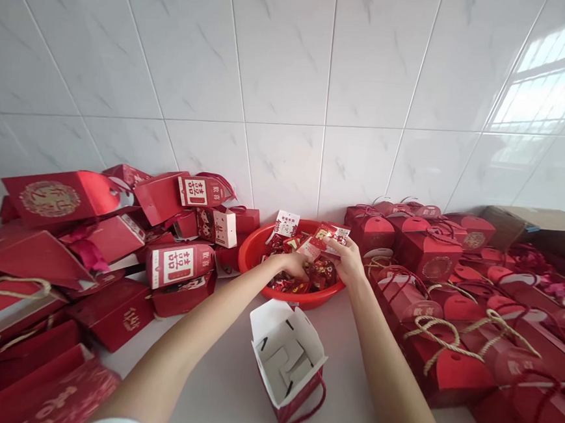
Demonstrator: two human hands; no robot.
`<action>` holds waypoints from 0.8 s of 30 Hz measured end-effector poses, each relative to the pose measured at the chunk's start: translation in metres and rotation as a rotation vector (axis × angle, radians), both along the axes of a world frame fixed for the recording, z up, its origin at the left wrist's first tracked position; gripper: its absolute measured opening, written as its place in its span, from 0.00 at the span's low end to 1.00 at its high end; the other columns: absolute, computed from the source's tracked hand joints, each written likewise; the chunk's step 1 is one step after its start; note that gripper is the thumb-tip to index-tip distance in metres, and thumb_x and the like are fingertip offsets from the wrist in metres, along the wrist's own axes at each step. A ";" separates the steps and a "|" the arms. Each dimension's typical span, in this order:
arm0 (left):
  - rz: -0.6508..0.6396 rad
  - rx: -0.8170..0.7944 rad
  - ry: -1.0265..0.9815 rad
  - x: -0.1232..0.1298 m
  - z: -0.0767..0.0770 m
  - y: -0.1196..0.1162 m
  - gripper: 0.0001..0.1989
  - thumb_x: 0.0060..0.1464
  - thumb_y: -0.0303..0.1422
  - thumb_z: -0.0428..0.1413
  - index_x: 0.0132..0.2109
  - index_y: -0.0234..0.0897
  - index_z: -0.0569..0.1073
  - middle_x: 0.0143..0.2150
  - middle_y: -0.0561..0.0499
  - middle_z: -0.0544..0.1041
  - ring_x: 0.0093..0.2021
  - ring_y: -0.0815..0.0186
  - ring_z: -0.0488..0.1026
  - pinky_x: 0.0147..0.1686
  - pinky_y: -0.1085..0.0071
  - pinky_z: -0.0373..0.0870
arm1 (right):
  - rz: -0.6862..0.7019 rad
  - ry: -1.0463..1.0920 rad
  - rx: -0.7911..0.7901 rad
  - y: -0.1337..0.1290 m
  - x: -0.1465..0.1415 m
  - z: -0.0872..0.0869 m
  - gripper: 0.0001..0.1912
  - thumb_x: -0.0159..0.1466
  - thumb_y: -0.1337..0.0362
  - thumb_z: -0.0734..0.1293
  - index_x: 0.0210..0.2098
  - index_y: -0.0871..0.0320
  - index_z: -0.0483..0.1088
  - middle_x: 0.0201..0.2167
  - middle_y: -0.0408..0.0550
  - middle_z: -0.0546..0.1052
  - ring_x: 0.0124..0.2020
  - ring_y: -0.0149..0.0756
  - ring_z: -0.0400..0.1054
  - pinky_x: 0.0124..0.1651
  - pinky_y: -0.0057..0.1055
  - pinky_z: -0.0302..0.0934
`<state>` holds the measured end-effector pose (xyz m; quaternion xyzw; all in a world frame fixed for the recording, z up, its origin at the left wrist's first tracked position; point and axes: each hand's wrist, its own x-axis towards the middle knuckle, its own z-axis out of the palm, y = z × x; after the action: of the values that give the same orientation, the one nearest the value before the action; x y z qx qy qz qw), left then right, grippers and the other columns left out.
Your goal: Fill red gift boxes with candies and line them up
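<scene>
Just now, both hands are working over an orange-red basin (300, 297) that is standing on the table (221, 369) close to the tiled wall (289, 62). Glossy red packets (324, 273) are filling it, and a white printed card (286, 223) is poking up at the back. The right hand (350, 257) is pinching a red-and-white packet (324, 234) between thumb and fingers, above the basin's right half. The left hand (296, 265) is bending down among the packets, its fingertips hidden, so I can't tell whether it is gripping any. Nearer the person, between the forearms, an open box (286, 358) is showing its bare white inside, a dark red cord handle (323, 394) hanging at its side. Red gift boxes (108, 315) are lying heaped to the left; more handled boxes (428, 252) are crowding the right, with a brown carton (536, 222) sitting behind them.
</scene>
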<state>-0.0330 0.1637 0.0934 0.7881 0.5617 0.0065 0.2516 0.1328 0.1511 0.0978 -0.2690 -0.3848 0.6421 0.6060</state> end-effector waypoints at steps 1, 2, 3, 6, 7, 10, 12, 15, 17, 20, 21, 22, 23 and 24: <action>0.004 -0.021 0.006 0.000 0.001 0.000 0.27 0.39 0.33 0.63 0.51 0.36 0.78 0.40 0.47 0.82 0.40 0.54 0.78 0.36 0.68 0.71 | -0.001 0.006 0.000 0.000 0.000 0.000 0.21 0.39 0.64 0.80 0.32 0.58 0.74 0.29 0.44 0.81 0.29 0.35 0.75 0.29 0.28 0.69; 0.010 -0.035 0.001 -0.001 0.001 0.000 0.26 0.40 0.33 0.63 0.50 0.35 0.78 0.39 0.46 0.82 0.38 0.55 0.78 0.35 0.68 0.71 | -0.003 0.012 0.002 0.000 0.000 0.000 0.21 0.39 0.64 0.80 0.32 0.58 0.74 0.29 0.43 0.81 0.28 0.35 0.75 0.29 0.28 0.69; 0.016 -0.043 -0.013 -0.002 0.001 0.000 0.24 0.40 0.32 0.62 0.49 0.34 0.79 0.38 0.47 0.81 0.37 0.56 0.77 0.34 0.69 0.71 | -0.005 0.015 0.005 0.000 0.000 0.000 0.20 0.40 0.64 0.79 0.32 0.58 0.75 0.29 0.43 0.81 0.29 0.35 0.75 0.29 0.28 0.69; 0.039 -0.049 -0.083 -0.007 0.000 0.000 0.22 0.39 0.27 0.59 0.46 0.35 0.80 0.38 0.48 0.81 0.37 0.57 0.77 0.34 0.70 0.70 | -0.003 0.015 0.011 0.001 0.001 -0.001 0.20 0.40 0.64 0.79 0.33 0.58 0.75 0.30 0.43 0.81 0.29 0.35 0.75 0.30 0.28 0.70; 0.048 -0.048 -0.116 -0.009 0.000 0.001 0.22 0.39 0.25 0.58 0.46 0.35 0.80 0.38 0.48 0.82 0.37 0.57 0.77 0.34 0.71 0.70 | -0.001 0.013 0.010 0.001 0.001 -0.001 0.20 0.40 0.64 0.79 0.33 0.58 0.75 0.30 0.43 0.81 0.30 0.35 0.76 0.30 0.28 0.70; 0.073 -0.048 -0.233 -0.016 -0.001 0.001 0.23 0.38 0.21 0.55 0.45 0.34 0.81 0.39 0.48 0.83 0.38 0.59 0.78 0.34 0.72 0.71 | -0.002 0.006 0.003 0.000 0.001 0.000 0.20 0.40 0.65 0.79 0.33 0.58 0.75 0.30 0.43 0.81 0.30 0.35 0.76 0.30 0.28 0.70; 0.088 -0.043 -0.313 -0.020 -0.002 0.002 0.23 0.37 0.20 0.54 0.42 0.34 0.81 0.38 0.48 0.83 0.39 0.60 0.79 0.35 0.73 0.72 | -0.003 0.007 0.000 -0.001 0.001 0.001 0.20 0.40 0.65 0.79 0.33 0.58 0.75 0.31 0.44 0.81 0.30 0.35 0.76 0.30 0.27 0.70; 0.111 -0.010 -0.419 -0.022 -0.004 0.004 0.20 0.37 0.18 0.54 0.38 0.33 0.82 0.36 0.47 0.84 0.39 0.60 0.80 0.36 0.72 0.73 | -0.004 0.012 -0.002 -0.003 0.001 0.002 0.20 0.40 0.64 0.79 0.32 0.58 0.75 0.31 0.44 0.82 0.30 0.35 0.76 0.30 0.27 0.70; 0.135 0.037 -0.482 -0.022 -0.005 0.007 0.18 0.38 0.18 0.54 0.36 0.33 0.82 0.36 0.47 0.84 0.40 0.61 0.80 0.38 0.71 0.74 | -0.005 0.012 -0.003 -0.004 0.001 0.003 0.20 0.39 0.64 0.79 0.32 0.58 0.75 0.31 0.44 0.82 0.30 0.35 0.75 0.29 0.27 0.69; 0.185 0.131 -0.555 -0.022 -0.006 0.010 0.18 0.40 0.18 0.53 0.36 0.34 0.82 0.37 0.47 0.84 0.40 0.62 0.79 0.42 0.70 0.74 | -0.010 0.015 -0.008 -0.004 0.002 0.004 0.20 0.39 0.64 0.79 0.32 0.58 0.75 0.29 0.43 0.81 0.29 0.34 0.75 0.29 0.27 0.69; 0.198 0.153 -0.571 -0.023 -0.006 0.011 0.19 0.40 0.17 0.52 0.37 0.34 0.82 0.38 0.47 0.84 0.40 0.63 0.79 0.43 0.69 0.74 | -0.013 0.016 -0.012 -0.004 0.002 0.004 0.20 0.39 0.64 0.79 0.31 0.58 0.75 0.29 0.43 0.81 0.28 0.33 0.74 0.29 0.27 0.69; 0.204 0.165 -0.582 -0.023 -0.005 0.011 0.20 0.40 0.17 0.52 0.37 0.34 0.82 0.38 0.48 0.84 0.40 0.63 0.79 0.43 0.69 0.74 | -0.016 0.016 -0.015 -0.004 0.002 0.005 0.20 0.39 0.64 0.79 0.31 0.58 0.75 0.28 0.42 0.80 0.28 0.33 0.74 0.29 0.27 0.69; 0.202 0.168 -0.590 -0.023 -0.005 0.011 0.20 0.40 0.17 0.51 0.38 0.34 0.82 0.37 0.48 0.84 0.40 0.63 0.79 0.43 0.69 0.74 | -0.017 0.017 -0.016 -0.005 0.002 0.005 0.20 0.39 0.64 0.79 0.31 0.58 0.75 0.28 0.42 0.80 0.28 0.33 0.74 0.29 0.27 0.69; 0.193 0.163 -0.594 -0.023 -0.004 0.010 0.21 0.39 0.17 0.51 0.38 0.34 0.82 0.37 0.48 0.84 0.40 0.62 0.79 0.43 0.69 0.74 | -0.015 0.017 -0.015 -0.005 0.002 0.004 0.20 0.39 0.64 0.79 0.31 0.58 0.75 0.28 0.42 0.80 0.28 0.33 0.74 0.29 0.27 0.69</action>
<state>-0.0558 0.1734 0.0894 0.7125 0.5334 0.3049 0.3389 0.1348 0.1466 0.1022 -0.2710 -0.3730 0.6425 0.6121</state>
